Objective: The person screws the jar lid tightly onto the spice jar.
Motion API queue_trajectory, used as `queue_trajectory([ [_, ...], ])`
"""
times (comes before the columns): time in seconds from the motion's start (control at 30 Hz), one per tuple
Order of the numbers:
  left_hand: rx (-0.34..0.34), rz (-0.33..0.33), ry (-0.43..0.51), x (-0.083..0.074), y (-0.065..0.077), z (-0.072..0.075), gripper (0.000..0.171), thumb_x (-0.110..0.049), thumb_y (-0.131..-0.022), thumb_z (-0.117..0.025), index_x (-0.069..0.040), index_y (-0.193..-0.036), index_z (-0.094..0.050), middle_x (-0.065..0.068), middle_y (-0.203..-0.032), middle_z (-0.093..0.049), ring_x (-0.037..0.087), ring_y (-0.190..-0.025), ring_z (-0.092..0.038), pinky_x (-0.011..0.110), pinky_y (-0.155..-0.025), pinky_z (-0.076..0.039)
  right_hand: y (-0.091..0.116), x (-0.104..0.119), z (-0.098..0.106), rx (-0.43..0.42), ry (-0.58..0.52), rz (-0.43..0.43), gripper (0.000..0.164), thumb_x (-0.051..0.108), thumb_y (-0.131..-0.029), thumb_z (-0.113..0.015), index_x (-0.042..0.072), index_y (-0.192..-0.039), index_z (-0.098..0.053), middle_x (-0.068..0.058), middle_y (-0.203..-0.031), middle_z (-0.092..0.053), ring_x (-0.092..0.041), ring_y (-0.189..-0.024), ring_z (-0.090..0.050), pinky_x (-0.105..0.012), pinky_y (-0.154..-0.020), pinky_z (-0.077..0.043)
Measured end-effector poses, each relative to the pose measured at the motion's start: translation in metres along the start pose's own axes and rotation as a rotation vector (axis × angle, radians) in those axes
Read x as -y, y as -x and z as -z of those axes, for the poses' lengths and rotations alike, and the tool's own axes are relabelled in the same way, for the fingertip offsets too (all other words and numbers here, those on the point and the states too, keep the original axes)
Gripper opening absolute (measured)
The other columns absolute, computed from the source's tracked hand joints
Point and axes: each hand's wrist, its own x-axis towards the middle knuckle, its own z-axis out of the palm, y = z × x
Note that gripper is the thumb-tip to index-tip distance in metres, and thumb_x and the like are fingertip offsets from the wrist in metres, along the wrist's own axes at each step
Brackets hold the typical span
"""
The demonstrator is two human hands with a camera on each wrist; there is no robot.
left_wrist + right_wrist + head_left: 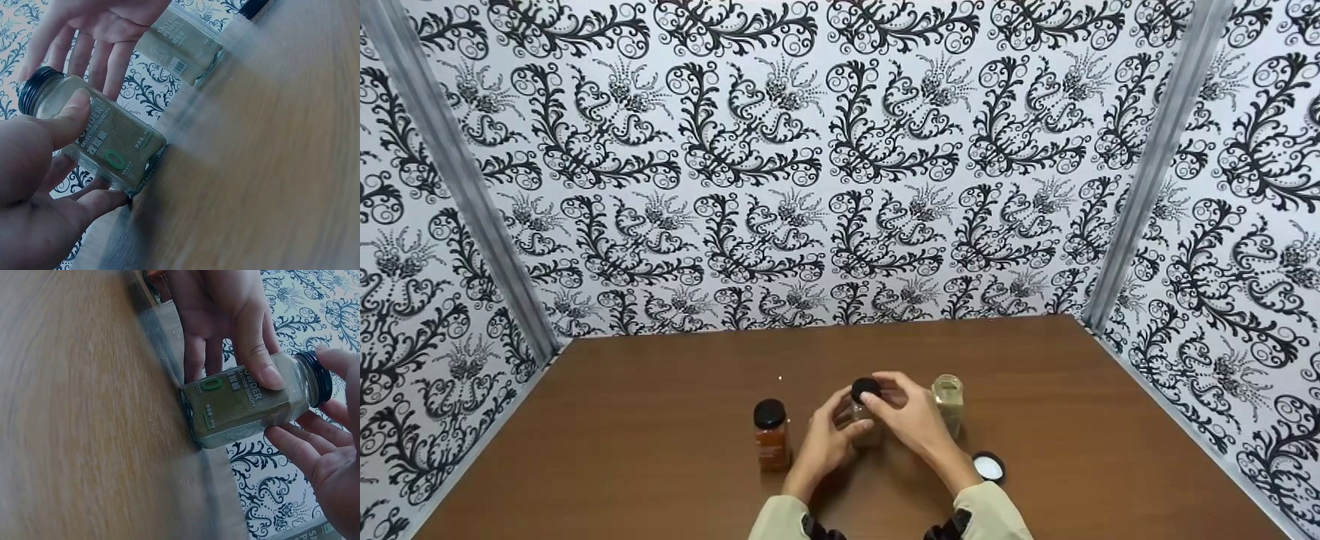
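Observation:
A glass spice jar (864,430) with brownish-green powder stands upright between both hands, its base at the table. My left hand (826,442) grips its body, the thumb across the printed front and the fingers behind, as the left wrist view shows on the jar (121,140). At the top, my right hand (916,420) holds the black lid (316,379) between thumb and fingers. The lid sits on the jar's neck. Just right of the right hand is a lidless spice jar (949,397) of pale green powder, partly hidden by that hand.
On the left stands a spice jar (772,442) of orange-red powder with a black lid. A loose black lid (988,466) lies with its white inside up, beside the right forearm. Patterned walls (825,255) border the brown wooden table (645,420) at the back and sides.

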Motion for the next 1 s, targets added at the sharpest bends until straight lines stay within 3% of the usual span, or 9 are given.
queue_trajectory([
  [0.2,0.001,0.01,0.008,-0.001,0.0016,0.0007,0.057,-0.006,-0.09,-0.072,0.002,-0.142,-0.049,0.034,-0.138,-0.055,0.047,-0.123,-0.059,0.052,-0.101,-0.053,-0.0009,-0.0035,0.0012,0.013,0.045,0.038,0.035,0.023,-0.097,-0.067,0.009,-0.129,-0.067,-0.018,-0.123,-0.07,-0.029,-0.11,-0.071,-0.024,-0.091,-0.057],
  [0.33,-0.004,0.018,0.012,-0.0011,0.0015,0.0006,0.057,-0.005,-0.09,-0.072,0.002,-0.142,-0.05,0.035,-0.137,-0.055,0.048,-0.123,-0.059,0.053,-0.102,-0.053,-0.0017,-0.0034,0.0009,0.016,0.048,0.04,0.035,0.024,-0.095,-0.069,0.005,-0.125,-0.068,-0.019,-0.119,-0.071,-0.031,-0.108,-0.071,-0.028,-0.091,-0.058],
  [0.7,-0.006,0.008,0.041,-0.0006,0.0007,-0.0003,0.055,-0.002,-0.09,-0.071,0.004,-0.141,-0.05,0.034,-0.137,-0.056,0.047,-0.123,-0.06,0.052,-0.103,-0.052,-0.0011,-0.0011,-0.0012,-0.012,-0.001,-0.005,0.033,0.022,-0.09,-0.076,0.007,-0.117,-0.067,-0.018,-0.116,-0.072,-0.03,-0.105,-0.072,-0.036,-0.091,-0.059],
  [0.87,-0.007,0.012,0.026,-0.0009,0.0014,-0.0006,0.055,-0.004,-0.09,-0.071,0.004,-0.141,-0.05,0.033,-0.137,-0.057,0.047,-0.122,-0.06,0.052,-0.102,-0.052,0.0005,0.0007,-0.0011,-0.007,-0.046,-0.013,0.04,0.021,-0.09,-0.076,0.006,-0.126,-0.063,-0.021,-0.121,-0.07,-0.032,-0.109,-0.071,-0.037,-0.094,-0.058],
  [1.0,-0.002,0.005,0.018,-0.0002,0.0009,-0.0009,0.056,-0.006,-0.091,-0.071,0.004,-0.141,-0.05,0.032,-0.137,-0.057,0.046,-0.124,-0.06,0.05,-0.104,-0.051,0.0,-0.0009,0.0005,0.009,-0.011,-0.005,0.039,0.021,-0.095,-0.069,0.008,-0.131,-0.063,-0.019,-0.124,-0.069,-0.031,-0.112,-0.07,-0.033,-0.095,-0.057],
])
